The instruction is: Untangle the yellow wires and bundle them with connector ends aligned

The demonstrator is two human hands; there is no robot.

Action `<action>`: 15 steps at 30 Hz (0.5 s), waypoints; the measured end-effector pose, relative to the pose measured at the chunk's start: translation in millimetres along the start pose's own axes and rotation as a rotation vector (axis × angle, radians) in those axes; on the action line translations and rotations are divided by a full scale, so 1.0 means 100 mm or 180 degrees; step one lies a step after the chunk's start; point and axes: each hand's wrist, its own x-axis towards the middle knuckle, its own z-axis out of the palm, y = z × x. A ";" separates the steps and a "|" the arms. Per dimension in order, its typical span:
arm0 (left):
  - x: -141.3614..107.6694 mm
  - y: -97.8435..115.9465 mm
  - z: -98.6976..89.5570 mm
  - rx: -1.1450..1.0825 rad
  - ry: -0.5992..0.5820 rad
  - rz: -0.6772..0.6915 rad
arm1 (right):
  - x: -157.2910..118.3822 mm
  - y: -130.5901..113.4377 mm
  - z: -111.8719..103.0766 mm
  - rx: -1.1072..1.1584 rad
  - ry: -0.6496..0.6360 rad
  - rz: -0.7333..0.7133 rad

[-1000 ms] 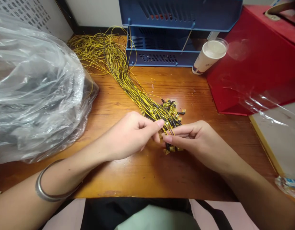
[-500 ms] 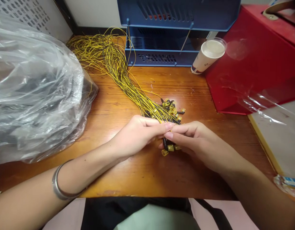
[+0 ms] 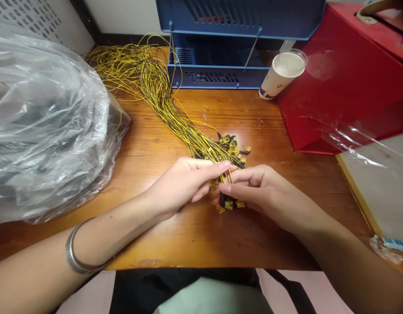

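Note:
A long bundle of thin yellow and black wires [image 3: 170, 114] runs across the wooden table from the back left toward me. Its near ends carry black connectors with clear yellow caps [image 3: 228, 140]. My left hand [image 3: 191, 179] pinches a few of the wires between thumb and forefinger. Just to its right, my right hand [image 3: 269, 192] is closed on the same few wires, close to their ends. Several black connectors with yellow caps [image 3: 228, 205] stick out below the right fingers. The right hand's other fingers are partly hidden.
A clear plastic bag with dark contents [image 3: 54, 131] fills the left side. Behind stand a blue slotted rack [image 3: 208, 78] and a tilted paper cup [image 3: 281, 74]. A red box [image 3: 345, 87] is at the right, beside a pale board with a yellow edge [image 3: 380, 187].
The fingertips have drawn slightly apart, and short lengths of yellow wire now show between them. The left fingers below have loosened a little. The whole view has shifted slightly.

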 end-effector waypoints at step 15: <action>0.00 -0.02 0.04 0.0258 -0.0048 0.0147 | -0.01 0.04 0.05 -0.0277 0.0042 -0.0104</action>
